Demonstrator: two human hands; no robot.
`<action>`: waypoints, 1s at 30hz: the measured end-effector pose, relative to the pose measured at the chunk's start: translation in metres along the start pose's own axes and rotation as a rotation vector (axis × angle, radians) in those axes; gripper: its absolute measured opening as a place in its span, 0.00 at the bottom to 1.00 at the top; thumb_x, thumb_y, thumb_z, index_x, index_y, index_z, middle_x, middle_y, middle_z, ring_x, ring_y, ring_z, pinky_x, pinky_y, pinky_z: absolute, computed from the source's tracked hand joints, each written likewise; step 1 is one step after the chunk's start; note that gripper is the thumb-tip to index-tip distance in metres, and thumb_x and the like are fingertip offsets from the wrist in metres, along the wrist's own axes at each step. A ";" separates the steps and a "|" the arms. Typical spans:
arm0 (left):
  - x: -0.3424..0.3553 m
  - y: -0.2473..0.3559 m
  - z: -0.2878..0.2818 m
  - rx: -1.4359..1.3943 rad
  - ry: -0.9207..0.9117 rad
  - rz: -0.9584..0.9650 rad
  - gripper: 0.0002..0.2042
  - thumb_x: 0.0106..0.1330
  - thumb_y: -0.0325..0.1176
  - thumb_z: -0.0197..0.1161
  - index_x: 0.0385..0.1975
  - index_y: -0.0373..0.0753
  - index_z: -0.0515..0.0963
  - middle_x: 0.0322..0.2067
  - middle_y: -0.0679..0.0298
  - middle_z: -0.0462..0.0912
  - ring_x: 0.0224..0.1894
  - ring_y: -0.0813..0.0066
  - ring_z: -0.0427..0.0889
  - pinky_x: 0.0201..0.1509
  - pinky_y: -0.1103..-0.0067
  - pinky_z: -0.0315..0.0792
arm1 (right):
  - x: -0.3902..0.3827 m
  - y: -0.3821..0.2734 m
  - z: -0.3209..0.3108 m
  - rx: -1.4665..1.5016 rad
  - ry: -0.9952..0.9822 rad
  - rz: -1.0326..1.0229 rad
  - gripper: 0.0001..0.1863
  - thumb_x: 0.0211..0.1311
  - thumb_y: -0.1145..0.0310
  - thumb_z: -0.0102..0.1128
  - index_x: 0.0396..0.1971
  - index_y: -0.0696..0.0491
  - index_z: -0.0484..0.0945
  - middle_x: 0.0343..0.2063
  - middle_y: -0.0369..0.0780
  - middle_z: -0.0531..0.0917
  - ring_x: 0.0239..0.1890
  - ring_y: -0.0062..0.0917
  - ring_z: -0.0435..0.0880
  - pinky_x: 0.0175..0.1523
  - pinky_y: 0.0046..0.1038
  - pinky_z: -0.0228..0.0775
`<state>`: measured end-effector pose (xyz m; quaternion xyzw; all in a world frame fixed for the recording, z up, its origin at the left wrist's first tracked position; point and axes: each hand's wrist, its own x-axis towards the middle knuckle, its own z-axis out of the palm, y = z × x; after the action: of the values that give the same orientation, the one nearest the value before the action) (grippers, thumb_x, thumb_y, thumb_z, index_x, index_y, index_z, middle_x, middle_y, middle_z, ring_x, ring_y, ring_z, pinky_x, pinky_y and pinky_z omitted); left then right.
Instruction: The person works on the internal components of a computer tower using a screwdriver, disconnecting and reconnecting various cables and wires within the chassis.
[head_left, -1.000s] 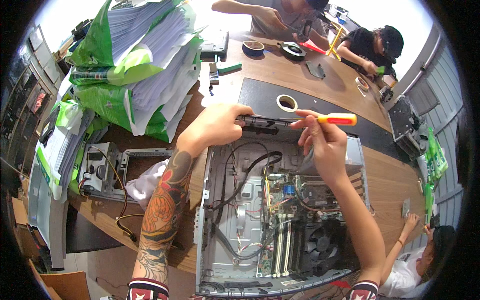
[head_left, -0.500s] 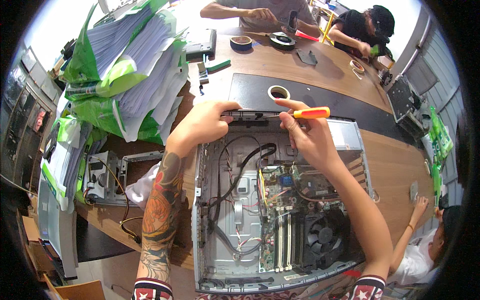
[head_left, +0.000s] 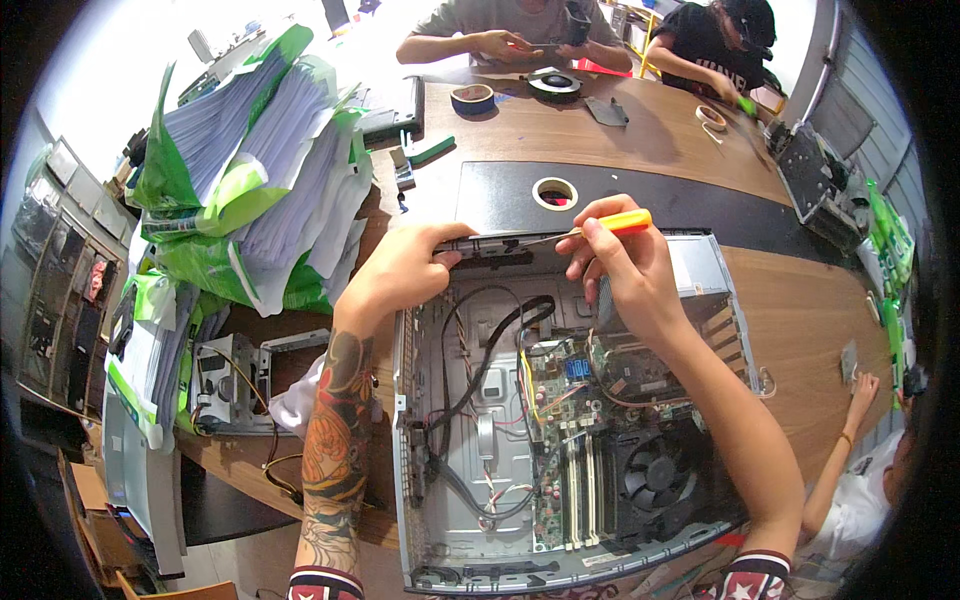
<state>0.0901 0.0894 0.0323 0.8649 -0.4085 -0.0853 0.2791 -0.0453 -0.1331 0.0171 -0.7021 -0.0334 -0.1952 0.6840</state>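
Observation:
An opened computer case [head_left: 492,345] lies flat in front of me, with its inside facing up. My left hand [head_left: 398,272] is closed over the far left corner of its rim; the fingertips are partly hidden. Between the fingers of my right hand [head_left: 635,275] is a screwdriver [head_left: 624,222] with an orange and yellow handle. Its thin shaft points left along the far wall of the case, and whether the tip touches anything is hard to see. Inside sit a green motherboard [head_left: 560,475], a black fan [head_left: 655,474] and loose black cables [head_left: 497,318].
A tall stack of papers in green wrapping [head_left: 250,150] stands at the left. Below it lies a metal bracket frame [head_left: 222,378]. Beyond the case are a tape roll [head_left: 554,194] and a dark blue tape roll [head_left: 473,98]. Several other people work around the table.
My right hand has tilted the screwdriver a little, its handle still pointing right, and the fingers have curled in closer. My left hand keeps its place on the rim. The whole view has shifted slightly.

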 end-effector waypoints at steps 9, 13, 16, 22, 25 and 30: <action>0.001 -0.006 0.002 0.045 0.034 0.052 0.19 0.61 0.24 0.58 0.54 0.34 0.79 0.48 0.46 0.84 0.51 0.53 0.83 0.58 0.70 0.73 | 0.000 0.005 0.000 -0.032 0.095 -0.063 0.09 0.75 0.62 0.54 0.44 0.52 0.71 0.29 0.38 0.83 0.26 0.16 0.82 0.22 0.16 0.70; 0.001 -0.010 0.004 0.009 0.031 0.065 0.17 0.61 0.25 0.60 0.52 0.36 0.79 0.45 0.46 0.84 0.49 0.50 0.82 0.56 0.67 0.73 | 0.003 0.006 -0.002 -0.076 0.065 -0.088 0.10 0.76 0.62 0.52 0.46 0.52 0.69 0.31 0.40 0.84 0.27 0.17 0.82 0.23 0.16 0.70; 0.002 -0.008 0.003 -0.004 0.033 0.096 0.17 0.60 0.26 0.62 0.51 0.36 0.79 0.44 0.47 0.84 0.49 0.51 0.82 0.56 0.67 0.73 | 0.005 0.000 -0.007 -0.100 0.003 -0.046 0.10 0.77 0.61 0.51 0.47 0.51 0.68 0.34 0.43 0.85 0.27 0.17 0.82 0.24 0.16 0.71; 0.001 -0.009 0.006 0.046 0.059 0.111 0.20 0.56 0.30 0.67 0.51 0.36 0.80 0.45 0.47 0.84 0.50 0.52 0.83 0.56 0.67 0.73 | 0.000 -0.003 -0.001 0.033 0.007 -0.063 0.09 0.74 0.64 0.57 0.43 0.54 0.72 0.30 0.38 0.83 0.26 0.17 0.80 0.23 0.17 0.69; 0.001 -0.005 0.007 0.057 0.077 0.051 0.20 0.55 0.31 0.70 0.49 0.38 0.81 0.43 0.48 0.84 0.50 0.49 0.82 0.56 0.64 0.74 | -0.003 -0.009 0.001 -0.077 0.064 -0.223 0.07 0.73 0.67 0.58 0.41 0.53 0.73 0.26 0.37 0.82 0.22 0.15 0.78 0.22 0.19 0.67; 0.002 -0.003 0.009 0.100 0.089 0.040 0.20 0.54 0.30 0.70 0.49 0.39 0.82 0.41 0.48 0.85 0.48 0.49 0.83 0.54 0.65 0.75 | -0.007 -0.006 0.000 -0.555 -0.066 -0.502 0.05 0.68 0.69 0.61 0.39 0.53 0.76 0.19 0.41 0.79 0.19 0.31 0.81 0.24 0.32 0.69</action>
<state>0.0899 0.0859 0.0236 0.8725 -0.4164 -0.0205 0.2549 -0.0541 -0.1312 0.0207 -0.8365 -0.1722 -0.3358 0.3973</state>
